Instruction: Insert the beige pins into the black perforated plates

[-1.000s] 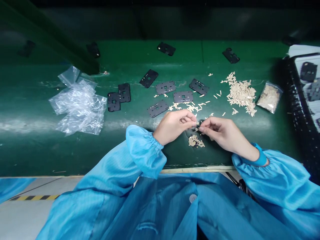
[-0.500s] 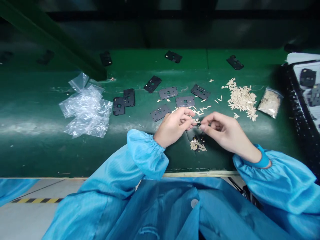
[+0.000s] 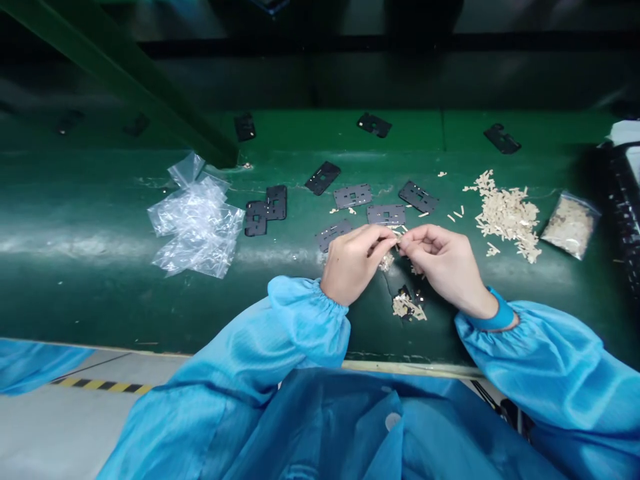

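My left hand (image 3: 355, 263) and my right hand (image 3: 445, 263) meet above the green belt (image 3: 300, 320), their fingertips pinching a small beige strip (image 3: 397, 242). The strip is mostly hidden by my fingers. Just below my hands lies a small heap of beige strips (image 3: 407, 307) mixed with dark bits. Several black perforated plates, such as one (image 3: 385, 215) just beyond my fingers, lie flat on the belt. A larger pile of beige strips (image 3: 507, 217) sits to the right.
Crumpled transparent plastic bags (image 3: 197, 223) lie on the left, and a bag of beige strips (image 3: 570, 225) on the right. A black tray (image 3: 623, 200) stands at the right edge. A green beam (image 3: 135, 80) crosses above the upper left.
My fingertips have come closer together around the strip. The whole scene sits lower and further right in the view, because the head camera has moved.
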The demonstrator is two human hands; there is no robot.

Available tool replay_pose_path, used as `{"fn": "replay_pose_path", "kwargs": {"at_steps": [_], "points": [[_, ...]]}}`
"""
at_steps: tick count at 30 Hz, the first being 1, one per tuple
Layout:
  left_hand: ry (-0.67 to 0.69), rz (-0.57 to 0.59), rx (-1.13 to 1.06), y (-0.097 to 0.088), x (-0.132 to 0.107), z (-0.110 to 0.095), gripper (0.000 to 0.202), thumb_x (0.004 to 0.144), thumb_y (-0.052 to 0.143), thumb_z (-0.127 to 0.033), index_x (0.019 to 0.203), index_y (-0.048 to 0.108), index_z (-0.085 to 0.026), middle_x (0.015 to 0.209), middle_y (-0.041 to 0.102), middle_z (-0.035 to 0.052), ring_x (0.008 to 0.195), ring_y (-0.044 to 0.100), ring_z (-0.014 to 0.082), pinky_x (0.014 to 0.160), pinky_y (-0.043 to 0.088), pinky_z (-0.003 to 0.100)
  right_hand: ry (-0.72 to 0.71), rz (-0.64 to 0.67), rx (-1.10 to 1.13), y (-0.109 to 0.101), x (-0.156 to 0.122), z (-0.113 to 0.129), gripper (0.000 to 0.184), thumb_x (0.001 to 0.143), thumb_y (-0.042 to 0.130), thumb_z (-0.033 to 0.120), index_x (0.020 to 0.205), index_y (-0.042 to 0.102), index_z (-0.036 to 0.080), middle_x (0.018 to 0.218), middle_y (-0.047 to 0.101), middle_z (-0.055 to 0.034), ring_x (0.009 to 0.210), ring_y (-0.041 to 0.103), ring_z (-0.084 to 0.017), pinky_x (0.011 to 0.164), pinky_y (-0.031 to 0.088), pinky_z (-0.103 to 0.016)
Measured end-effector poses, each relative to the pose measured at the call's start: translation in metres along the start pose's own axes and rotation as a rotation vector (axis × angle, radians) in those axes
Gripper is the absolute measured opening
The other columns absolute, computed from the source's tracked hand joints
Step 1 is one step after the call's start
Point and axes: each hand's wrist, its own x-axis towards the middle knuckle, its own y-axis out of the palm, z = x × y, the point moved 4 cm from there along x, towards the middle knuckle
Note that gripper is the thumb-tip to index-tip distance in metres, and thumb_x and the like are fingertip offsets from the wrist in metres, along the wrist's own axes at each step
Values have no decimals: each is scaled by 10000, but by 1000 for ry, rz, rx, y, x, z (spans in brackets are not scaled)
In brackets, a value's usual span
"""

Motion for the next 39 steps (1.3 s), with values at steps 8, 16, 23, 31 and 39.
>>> {"fn": "replay_pose_path", "kwargs": {"at_steps": [8, 16, 23, 31, 39], "points": [[55, 41, 90, 0, -1, -4, 180, 951, 611, -289, 963, 784, -238, 866, 781, 20, 718, 666, 135, 700, 490, 246, -76, -20, 11, 2, -4, 1, 275, 838, 780, 450, 824, 692, 189, 673, 669, -10, 519, 528, -102, 479, 438, -246], [70, 46, 41, -2, 4, -3, 121, 872, 650, -164, 832, 761, -191, 770, 757, -10, 633, 653, 94, 623, 506, 191, -90, 46, -14, -1, -2, -2, 138, 846, 735, 299, 829, 693, 169, 672, 667, -13, 561, 560, -105, 509, 426, -234], [184, 62, 122, -1, 0, -6, 133, 930, 639, -197, 950, 771, -198, 844, 776, -7, 671, 652, 85, 661, 507, 196, -74, 37, -17, -1, -1, -4, 105, 825, 723, 271, 815, 698, 169, 670, 676, -16, 575, 574, -110, 524, 447, -233], [303, 63, 195, -2, 0, -9, 146, 911, 628, -123, 851, 740, -196, 802, 765, -23, 653, 640, 75, 630, 463, 191, -5, 57, 18, -1, -1, -4, 62, 765, 727, 210, 792, 702, 161, 699, 692, -19, 576, 580, -100, 531, 446, -229], [224, -7, 361, -12, 7, -4, 163, 942, 579, -160, 811, 672, -182, 746, 679, -5, 673, 593, 108, 664, 448, 242, 36, 16, 52, -10, 3, 3, 38, 747, 703, 182, 777, 690, 162, 603, 597, 37, 466, 447, -57, 436, 338, -213]]}}
